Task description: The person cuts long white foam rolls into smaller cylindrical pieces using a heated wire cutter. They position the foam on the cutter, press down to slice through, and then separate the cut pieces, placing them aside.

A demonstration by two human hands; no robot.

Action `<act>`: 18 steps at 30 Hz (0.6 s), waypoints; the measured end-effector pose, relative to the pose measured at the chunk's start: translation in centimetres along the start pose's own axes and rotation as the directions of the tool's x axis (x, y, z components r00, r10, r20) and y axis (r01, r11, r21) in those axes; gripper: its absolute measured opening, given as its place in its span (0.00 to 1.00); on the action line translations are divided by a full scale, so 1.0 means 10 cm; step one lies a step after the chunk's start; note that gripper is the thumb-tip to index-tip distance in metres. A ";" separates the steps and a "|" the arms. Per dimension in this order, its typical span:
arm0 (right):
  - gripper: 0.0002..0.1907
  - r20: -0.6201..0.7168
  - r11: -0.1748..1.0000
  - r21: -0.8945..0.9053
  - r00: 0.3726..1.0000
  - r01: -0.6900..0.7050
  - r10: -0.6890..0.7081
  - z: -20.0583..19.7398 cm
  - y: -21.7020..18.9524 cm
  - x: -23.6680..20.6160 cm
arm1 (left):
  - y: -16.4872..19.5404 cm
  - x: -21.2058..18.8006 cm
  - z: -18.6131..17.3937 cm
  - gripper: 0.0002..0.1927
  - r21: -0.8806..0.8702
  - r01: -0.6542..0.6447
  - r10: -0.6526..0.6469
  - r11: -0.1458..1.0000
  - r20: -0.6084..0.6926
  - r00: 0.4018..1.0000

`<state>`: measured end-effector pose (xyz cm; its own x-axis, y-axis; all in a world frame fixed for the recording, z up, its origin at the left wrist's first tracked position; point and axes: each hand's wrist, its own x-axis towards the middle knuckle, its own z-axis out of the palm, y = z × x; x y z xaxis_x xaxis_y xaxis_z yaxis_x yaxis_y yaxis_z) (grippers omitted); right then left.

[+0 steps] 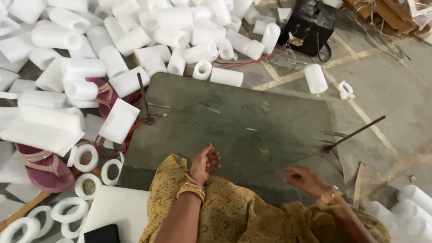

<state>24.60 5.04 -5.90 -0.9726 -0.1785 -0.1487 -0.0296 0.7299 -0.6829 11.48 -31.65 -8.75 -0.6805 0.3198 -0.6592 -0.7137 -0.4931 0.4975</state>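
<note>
Both hands were empty. The left hand (pixel 205 162) rested loosely on the knee, fingers curled, at the near edge of the dark mat (pixel 237 119). The right hand (pixel 300 178) hovered open, blurred, over the mat's near right part. The nearest foam pieces were white rings (pixel 86 157) left of the mat: probably light, soft, easily dented, best held by the rim. The mat's middle lay open; foam tubes (pixel 165 31) crowded its far edge.

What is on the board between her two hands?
In the head view, only bare dark green board shows between the left hand and the right hand, plus the edge of her mustard garment.
</note>
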 end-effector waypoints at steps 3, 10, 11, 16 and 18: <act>0.25 0.023 0.997 -0.014 0.996 -0.082 0.082 -0.20 0.28 -0.60 | -0.05 -0.03 0.03 0.18 0.005 -0.031 0.031 1.000 0.014 0.999; 0.28 0.016 0.839 -0.265 0.868 -0.476 0.497 0.14 0.15 -0.89 | -0.22 -0.10 -0.07 0.15 -0.018 -0.364 0.362 0.931 0.169 0.917; 0.25 0.080 0.845 -0.361 0.890 -0.393 0.448 0.16 0.10 -0.87 | -0.27 -0.14 -0.08 0.16 -0.037 -0.464 0.459 0.885 0.232 0.858; 0.21 0.349 0.806 -0.469 0.762 -0.361 0.545 0.48 -0.18 -0.54 | -0.33 -0.38 -0.21 0.08 0.098 -0.595 0.580 0.798 0.146 0.802; 0.21 0.453 0.784 -0.422 0.643 -0.455 0.617 0.56 -0.23 -0.41 | -0.37 -0.54 -0.37 0.10 0.046 -0.667 0.641 0.743 0.238 0.730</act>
<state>29.91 0.43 -7.71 -0.5399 0.0371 -0.8409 0.3222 0.9320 -0.1658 18.39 -34.56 -9.15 -0.9935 0.1103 -0.0282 -0.0839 -0.5426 0.8358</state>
